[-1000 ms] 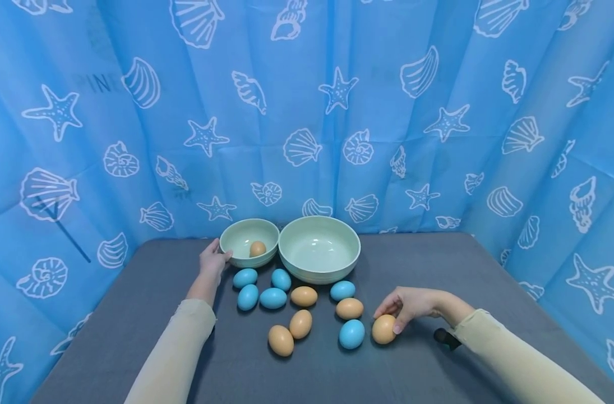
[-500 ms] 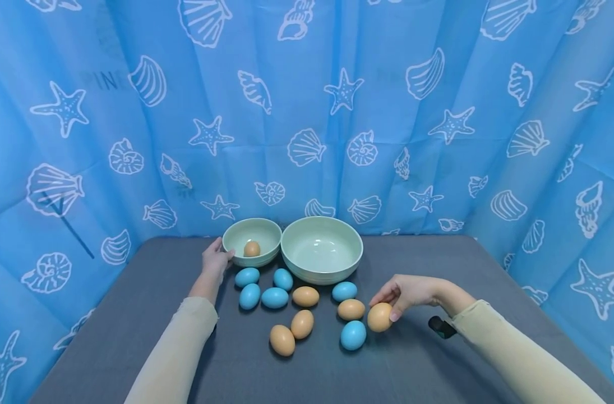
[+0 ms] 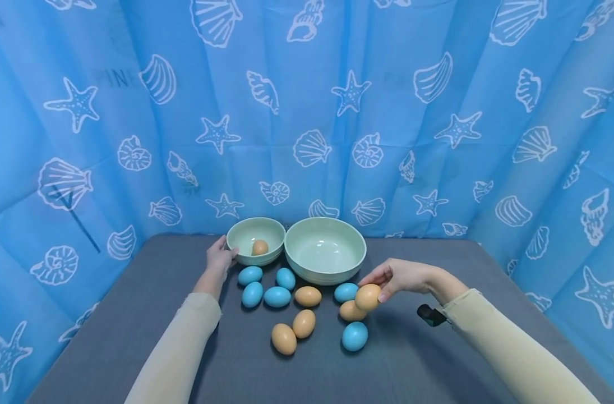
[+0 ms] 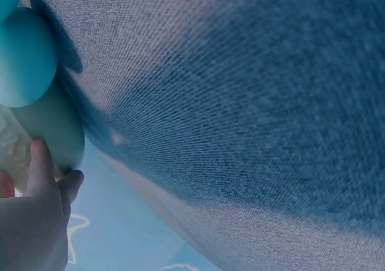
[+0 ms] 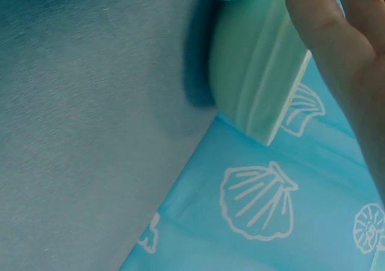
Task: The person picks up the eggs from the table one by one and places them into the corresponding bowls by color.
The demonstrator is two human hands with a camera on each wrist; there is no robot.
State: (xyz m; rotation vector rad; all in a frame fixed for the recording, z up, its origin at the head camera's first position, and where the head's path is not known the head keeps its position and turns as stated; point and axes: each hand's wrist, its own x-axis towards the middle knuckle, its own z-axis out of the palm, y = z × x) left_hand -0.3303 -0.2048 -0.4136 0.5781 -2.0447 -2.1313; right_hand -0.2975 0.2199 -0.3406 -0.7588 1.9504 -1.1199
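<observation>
My right hand (image 3: 405, 277) pinches an orange egg (image 3: 368, 297) between thumb and fingers, above the table and partly over another orange egg (image 3: 351, 311). In the right wrist view the fingers (image 5: 337, 36) show at the upper right, but the held egg is hidden. At the back left, my left hand (image 3: 219, 261) holds the rim of the small green bowl (image 3: 243, 255), in which one orange egg (image 3: 259, 247) lies. The left wrist view has that hand (image 4: 36, 214) against the bowl's side (image 4: 57, 123). The large green bowl (image 3: 324, 245) stands just right of the small one.
Several blue eggs (image 3: 277, 297) lie in front of the bowls, with orange eggs (image 3: 284, 339) among them. Another blue egg (image 3: 354, 336) is nearer the front. A blue curtain (image 3: 307, 112) with shell prints hangs behind the grey table (image 3: 337, 376).
My right hand has lifted the orange egg off the table and carried it left and toward the large bowl. My left hand stays at the small bowl. The head view has shifted slightly.
</observation>
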